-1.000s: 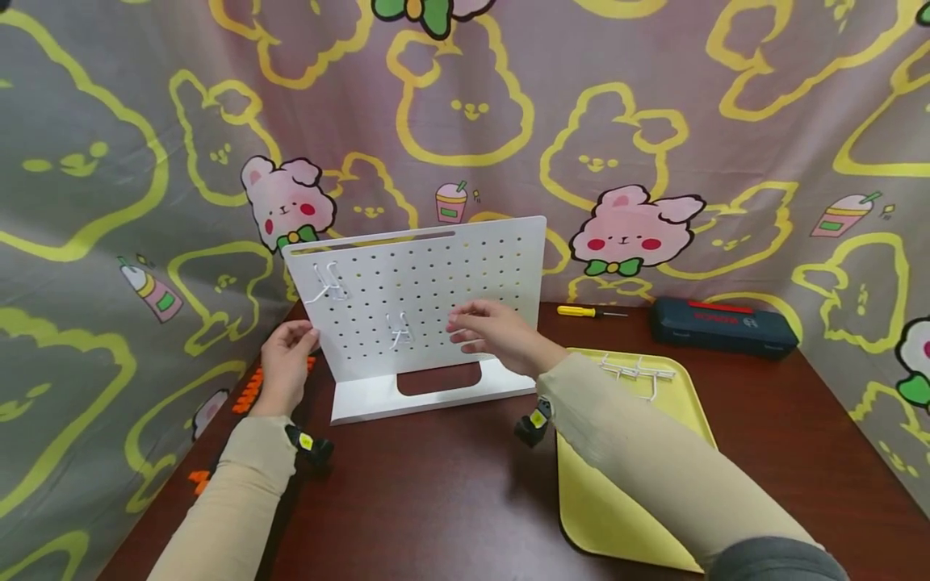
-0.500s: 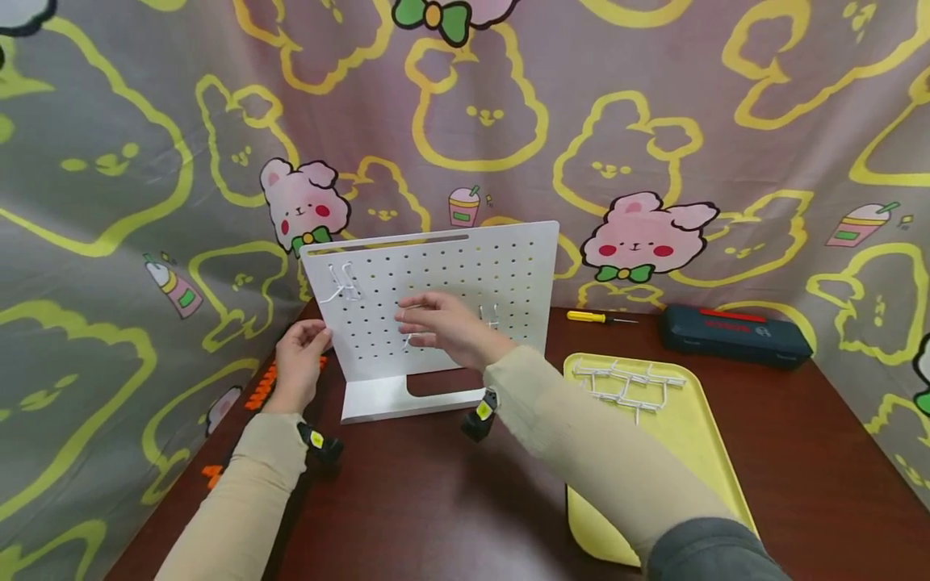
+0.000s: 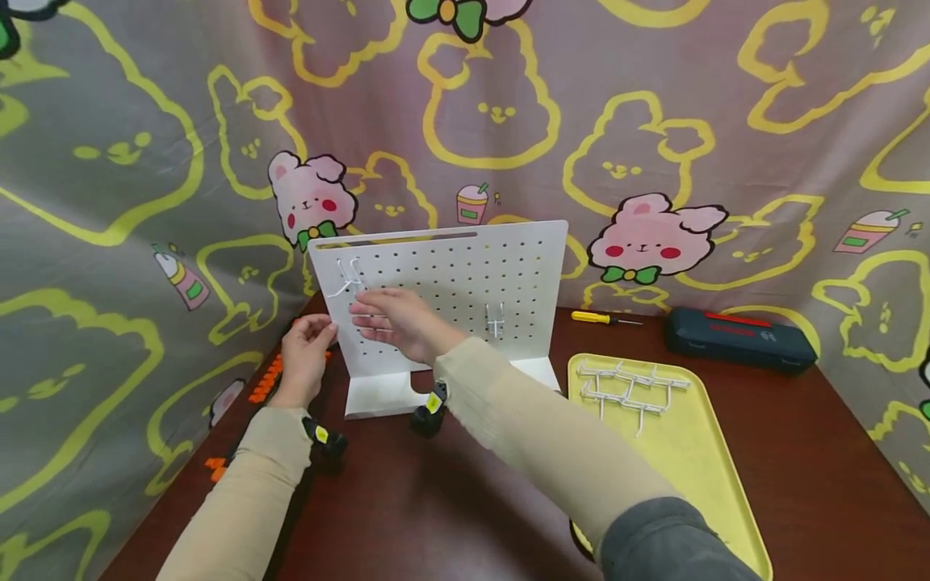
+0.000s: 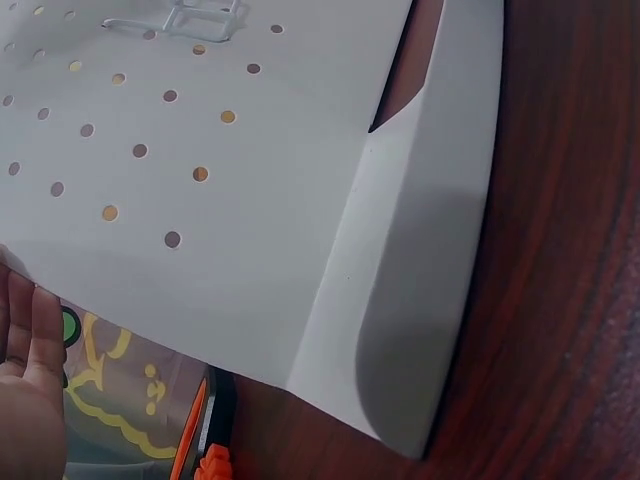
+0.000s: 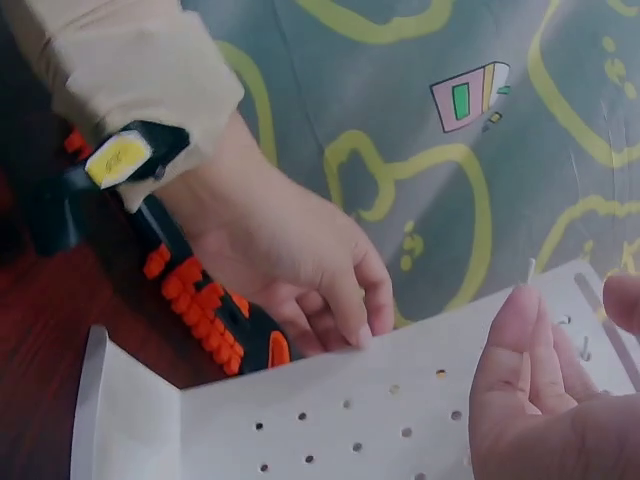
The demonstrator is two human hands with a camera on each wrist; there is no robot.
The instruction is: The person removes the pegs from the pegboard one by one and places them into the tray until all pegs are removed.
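A white pegboard (image 3: 443, 282) stands upright on its base. My left hand (image 3: 307, 359) pinches its left edge between thumb and fingers, also visible in the right wrist view. In front of the board's left half, my right hand (image 3: 403, 323) is held with its fingers loosely extended, fingertips close to the upper-left white wire hook (image 3: 350, 278). Another wire hook (image 3: 496, 323) hangs further right on the board. The left wrist view shows a wire hook (image 4: 205, 18) on the panel; in the head view my right hand hides the board's middle-left part.
A yellow tray (image 3: 690, 476) on the right bears several white wire hooks (image 3: 628, 391). Behind it lie a yellow-handled screwdriver (image 3: 599, 318) and a dark blue case (image 3: 741, 339). Orange pieces on a dark strip (image 5: 205, 315) lie beyond the board's left edge.
My right hand has moved left across the front of the pegboard, uncovering the hook on the right. My left hand stays at the left edge. The head view has shifted slightly.
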